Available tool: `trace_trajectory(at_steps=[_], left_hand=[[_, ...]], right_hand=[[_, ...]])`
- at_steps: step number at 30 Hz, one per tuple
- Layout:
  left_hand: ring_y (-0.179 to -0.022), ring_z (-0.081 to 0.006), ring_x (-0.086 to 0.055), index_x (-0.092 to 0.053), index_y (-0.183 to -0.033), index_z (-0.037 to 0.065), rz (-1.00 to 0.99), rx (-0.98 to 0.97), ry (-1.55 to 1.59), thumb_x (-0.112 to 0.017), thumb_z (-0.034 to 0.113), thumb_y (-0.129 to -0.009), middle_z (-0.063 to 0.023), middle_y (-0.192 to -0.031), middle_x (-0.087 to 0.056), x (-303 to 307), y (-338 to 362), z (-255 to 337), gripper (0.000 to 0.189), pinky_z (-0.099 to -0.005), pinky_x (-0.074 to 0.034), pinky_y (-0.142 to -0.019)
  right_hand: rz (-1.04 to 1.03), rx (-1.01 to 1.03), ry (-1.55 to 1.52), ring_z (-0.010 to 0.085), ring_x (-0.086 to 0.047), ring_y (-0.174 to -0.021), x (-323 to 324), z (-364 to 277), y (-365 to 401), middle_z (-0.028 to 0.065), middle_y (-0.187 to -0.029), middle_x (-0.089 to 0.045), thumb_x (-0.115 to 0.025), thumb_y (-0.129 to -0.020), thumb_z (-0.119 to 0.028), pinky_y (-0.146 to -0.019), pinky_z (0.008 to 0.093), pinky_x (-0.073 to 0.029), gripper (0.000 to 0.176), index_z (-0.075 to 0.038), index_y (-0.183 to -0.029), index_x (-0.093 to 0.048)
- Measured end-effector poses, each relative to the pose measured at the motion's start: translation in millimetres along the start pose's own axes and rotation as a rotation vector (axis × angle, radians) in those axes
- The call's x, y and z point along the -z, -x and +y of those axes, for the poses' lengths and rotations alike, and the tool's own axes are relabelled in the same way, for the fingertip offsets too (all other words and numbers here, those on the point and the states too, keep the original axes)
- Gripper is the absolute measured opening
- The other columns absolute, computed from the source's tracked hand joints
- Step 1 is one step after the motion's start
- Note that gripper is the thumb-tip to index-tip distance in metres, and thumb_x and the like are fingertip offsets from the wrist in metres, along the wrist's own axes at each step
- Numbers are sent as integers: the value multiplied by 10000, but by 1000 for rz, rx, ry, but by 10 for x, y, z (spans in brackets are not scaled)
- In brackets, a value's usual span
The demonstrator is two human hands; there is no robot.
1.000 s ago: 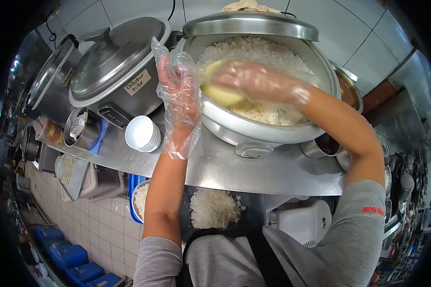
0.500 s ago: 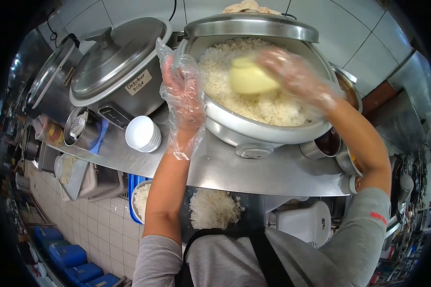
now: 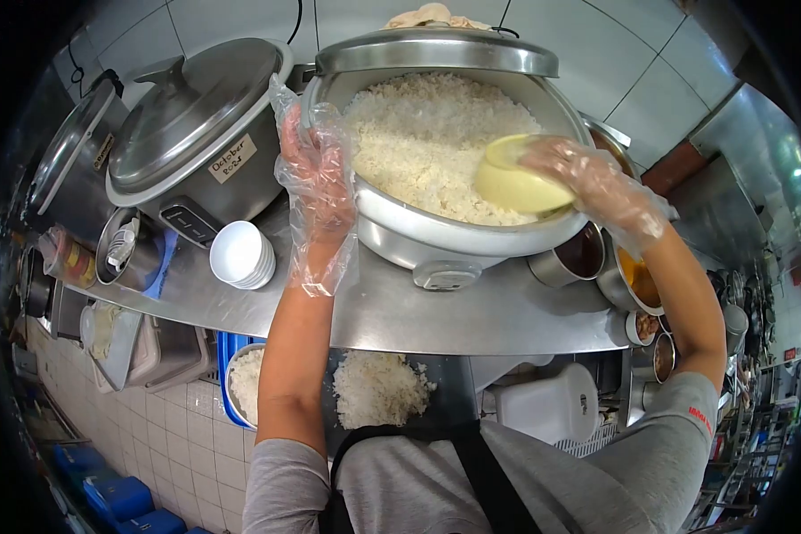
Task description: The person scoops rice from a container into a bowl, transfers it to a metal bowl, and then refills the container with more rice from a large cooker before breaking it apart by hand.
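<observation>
A large rice cooker [image 3: 392,209] full of cooked white rice [image 3: 418,133] stands before me, its lid [image 3: 436,58] raised at the back. My right hand [image 3: 592,178], in a clear plastic glove, is closed on a pale yellow bowl [image 3: 516,182]. The bowl is tilted, with its lower edge against the rice at the cooker's right side. At the cooker's left rim, my left hand [image 3: 316,178] wears a loose plastic glove. Its fingers are bent and appear to grip the rim, though the glove's folds partly hide them.
A second, lidded cooker [image 3: 196,125] sits on the left, behind stacked white bowls [image 3: 242,254]. Metal pots [image 3: 552,267] line the right side of the steel counter [image 3: 374,311]. Below its front edge, a mound of rice [image 3: 378,387] lies on a dark surface.
My right hand has moved the yellow bowl from the middle of the rice to the right side. The whole view has shifted slightly. My left hand stays at the rim.
</observation>
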State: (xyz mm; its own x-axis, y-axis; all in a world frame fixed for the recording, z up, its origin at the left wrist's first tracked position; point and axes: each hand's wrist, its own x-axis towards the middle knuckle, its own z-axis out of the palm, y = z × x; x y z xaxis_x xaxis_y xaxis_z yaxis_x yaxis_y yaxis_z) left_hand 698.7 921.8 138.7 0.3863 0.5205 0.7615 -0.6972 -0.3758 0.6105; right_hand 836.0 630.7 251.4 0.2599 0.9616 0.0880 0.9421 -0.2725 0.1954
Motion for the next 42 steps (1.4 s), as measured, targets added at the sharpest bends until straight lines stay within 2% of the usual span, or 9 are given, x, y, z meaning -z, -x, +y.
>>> trace_trajectory(at_steps=[5,8,14,20,22,26,29,32,42], left_hand=[[-1154,-185,-418,-230,-1409,104,41,-42,-9,-531,239,-899,-87,-1392,-320,-12,-17,-53,607,-328,-399,-914],[-1158,-201,-399,-214,-1411,85,8,35,41,-507,240,-910,-101,-1358,-342,-24,0,0,601,-334,-364,-938],[-1324,-280,-282,-177,-1406,28,-26,61,7,-428,203,-950,-161,-1434,-250,5,-5,-1,549,-393,-255,-1077],[-1319,-287,-290,-186,-1405,27,-54,-23,-30,-411,240,-957,-170,-1424,-261,28,3,-90,544,-403,-255,-1076],[-1313,-287,-296,-191,-1405,26,-76,-76,-64,-405,248,-958,-171,-1420,-268,24,-12,-65,543,-404,-257,-1075],[-1268,-245,-342,-236,-1396,52,-24,-73,-30,-440,221,-934,-126,-1411,-304,4,-8,-114,532,-373,-305,-1035],[-1249,-238,-360,-240,-1393,42,-50,-115,-46,-432,202,-933,-128,-1406,-315,-10,-9,-42,524,-369,-310,-1031],[-1268,-247,-347,-233,-1395,24,-53,-136,-16,-419,191,-935,-143,-1407,-311,-16,-12,-47,524,-370,-289,-1047],[-1286,-282,-331,-243,-1381,-16,-74,-297,-325,-386,166,-938,-173,-1392,-312,101,-19,-153,500,-371,-272,-1062]], right_hand=[[174,-84,213,272,-500,-1193,-221,236,-189,104,-1248,-542,-574,-793,10,-1029,390,-431,625,-219,-1350,-407],[-242,-487,272,272,-494,-1176,-164,116,-877,120,-1231,-540,-533,-812,31,-983,407,-469,688,-205,-1418,-307],[-157,-337,288,260,-491,-1186,-255,256,-947,126,-1250,-529,-512,-805,59,-960,369,-488,676,-223,-1397,-345],[40,-102,-164,251,-509,-1170,-173,140,-29,92,-1305,-501,-590,-769,-14,-1042,371,-410,613,-223,-1327,-445],[-50,-216,-348,244,-441,-1243,41,132,98,83,-1332,-476,-711,-719,-143,-1073,386,-366,648,-148,-1316,-460],[3,-285,-685,238,-440,-1242,185,114,48,64,-1324,-477,-558,-803,-552,-1088,360,-316,657,-153,-1317,-463],[25,-311,-847,216,-422,-1254,219,-21,-27,58,-1323,-475,-532,-844,-513,-1094,354,-305,601,-139,-1309,-467],[84,-241,-1251,186,-471,-1190,142,-117,-61,88,-1298,-491,-439,-818,-101,-1054,300,-343,470,-132,-1284,-486],[2,-715,-1153,264,-564,-1036,51,-1161,-966,144,-1175,-537,-449,-901,-532,-755,384,-549,581,-185,-1356,-349]])
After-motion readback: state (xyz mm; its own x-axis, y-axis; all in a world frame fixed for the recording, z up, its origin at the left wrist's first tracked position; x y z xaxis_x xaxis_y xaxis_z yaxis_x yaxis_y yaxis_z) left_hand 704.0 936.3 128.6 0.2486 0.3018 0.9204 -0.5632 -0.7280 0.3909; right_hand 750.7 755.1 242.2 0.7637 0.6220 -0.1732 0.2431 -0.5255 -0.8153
